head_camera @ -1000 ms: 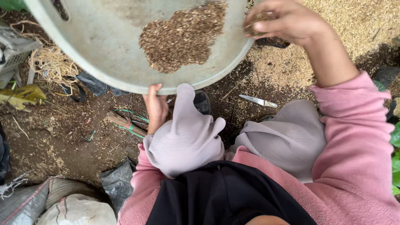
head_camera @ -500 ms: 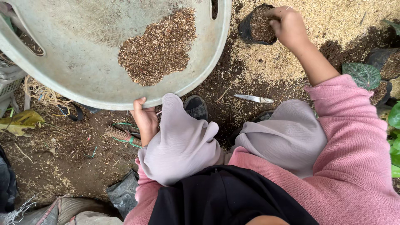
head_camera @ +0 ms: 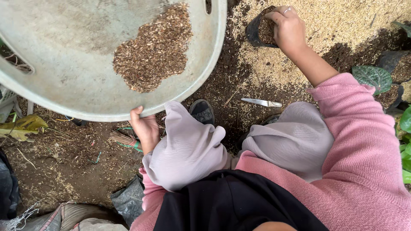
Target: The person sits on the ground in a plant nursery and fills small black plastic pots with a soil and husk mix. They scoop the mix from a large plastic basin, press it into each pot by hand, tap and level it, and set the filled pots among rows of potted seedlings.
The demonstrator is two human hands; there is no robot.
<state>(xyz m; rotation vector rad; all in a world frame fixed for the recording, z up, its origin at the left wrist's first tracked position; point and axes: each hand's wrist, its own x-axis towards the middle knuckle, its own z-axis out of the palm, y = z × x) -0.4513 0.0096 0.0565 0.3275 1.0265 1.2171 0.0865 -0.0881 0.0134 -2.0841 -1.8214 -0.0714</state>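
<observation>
**Mia:** Brown dirt ground (head_camera: 64,171) is all around, with a big heap of pale yellow husks (head_camera: 342,25) at the top. What is that person holding?

**Ben:** The left hand (head_camera: 145,128) grips the rim of a big round grey plastic tray (head_camera: 64,55). Thumb on top, fingers curled under the edge. A pile of brown crumbly soil mix (head_camera: 154,51) sits in the tray.

**Mia:** And the other hand?

**Ben:** The right hand (head_camera: 289,28) is closed on the rim of a small black plastic pot bag (head_camera: 259,32), which sits on the husks. It looks partly full.

**Mia:** Is the bag hard?

**Ben:** I think it is thin and floppy, so it would bend. Holding the rim keeps it open. The tray looks stiff and light, but it is wide, so one hand at the edge could let it tip.

**Mia:** What is that shiny thing?

**Ben:** A small metal knife blade (head_camera: 261,102), lying on the ground near the grey knees.
</observation>
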